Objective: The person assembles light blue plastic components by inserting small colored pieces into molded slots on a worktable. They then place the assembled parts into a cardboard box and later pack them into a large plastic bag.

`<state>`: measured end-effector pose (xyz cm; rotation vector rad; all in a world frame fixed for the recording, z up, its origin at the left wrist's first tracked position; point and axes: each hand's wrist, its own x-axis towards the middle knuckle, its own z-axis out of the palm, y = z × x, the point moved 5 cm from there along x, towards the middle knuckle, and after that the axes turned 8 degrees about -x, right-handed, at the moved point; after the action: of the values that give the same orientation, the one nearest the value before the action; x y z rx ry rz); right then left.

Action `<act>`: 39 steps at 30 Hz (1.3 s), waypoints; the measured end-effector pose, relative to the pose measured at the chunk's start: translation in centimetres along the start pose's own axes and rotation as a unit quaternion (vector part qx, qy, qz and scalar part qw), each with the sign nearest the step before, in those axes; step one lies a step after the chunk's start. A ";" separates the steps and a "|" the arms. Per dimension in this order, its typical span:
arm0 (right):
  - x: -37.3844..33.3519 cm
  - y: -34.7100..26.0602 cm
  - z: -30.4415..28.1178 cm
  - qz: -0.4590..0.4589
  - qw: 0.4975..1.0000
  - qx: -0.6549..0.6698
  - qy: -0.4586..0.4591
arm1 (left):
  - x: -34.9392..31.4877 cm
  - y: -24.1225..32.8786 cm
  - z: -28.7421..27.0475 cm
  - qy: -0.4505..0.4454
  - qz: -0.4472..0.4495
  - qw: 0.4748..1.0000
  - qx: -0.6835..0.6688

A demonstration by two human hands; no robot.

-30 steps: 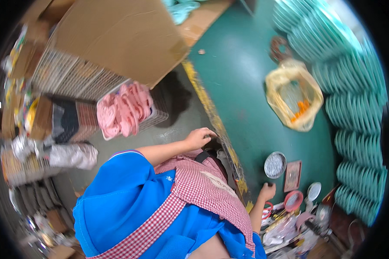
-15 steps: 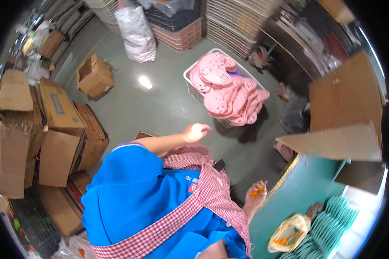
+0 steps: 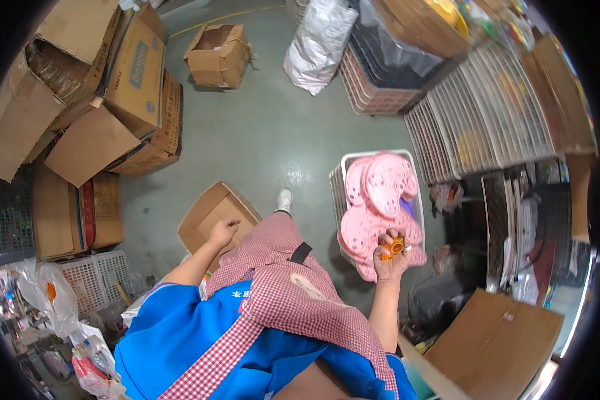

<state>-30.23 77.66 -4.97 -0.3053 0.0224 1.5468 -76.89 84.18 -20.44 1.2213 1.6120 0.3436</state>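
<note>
Several small orange plastic pieces (image 3: pixel 395 247), one ring-shaped, sit in the curled fingers of my right hand (image 3: pixel 388 261). That hand is held up in front of a white plastic crate (image 3: pixel 339 193). The crate is heaped with pink plastic pieces (image 3: pixel 380 223), rounded, flat and dotted with holes. My left hand (image 3: pixel 223 233) hangs loosely open with nothing visible in it. Seen from above, it overlaps an open cardboard box (image 3: pixel 203 207) on the floor.
Cardboard boxes (image 3: pixel 137 73) are stacked on the left. A smaller open carton (image 3: pixel 215 57) and a white sack (image 3: pixel 320 47) stand farther off. White crates (image 3: pixel 477 113) are stacked at the right, with a large cardboard box (image 3: pixel 497 343) near me. My shoe (image 3: pixel 284 200) shows ahead.
My body has turned and moved off from the green table with the teal coils. My right hand has come up with the orange pieces. The open floor box has come into fuller view.
</note>
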 end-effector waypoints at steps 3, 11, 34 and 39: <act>9.4 0.6 2.9 0.038 0.999 -0.003 -0.017 | 1.3 -1.8 -2.4 0.035 -0.063 0.996 0.045; 30.9 3.2 5.3 0.121 0.976 -0.089 0.160 | 12.2 -1.1 -9.6 0.075 -0.080 0.994 0.025; 114.2 -9.6 21.8 -0.330 0.386 -0.861 -0.023 | 33.9 30.0 -6.1 0.178 -0.229 0.926 -0.243; 122.5 -13.0 7.9 -0.184 0.342 -0.921 0.026 | 34.9 25.9 -5.4 0.102 -0.216 0.971 -0.024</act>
<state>-14.99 199.20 -20.21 -1.9587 -1.7608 0.3101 -65.67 126.49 -18.76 0.7863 1.9820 0.2318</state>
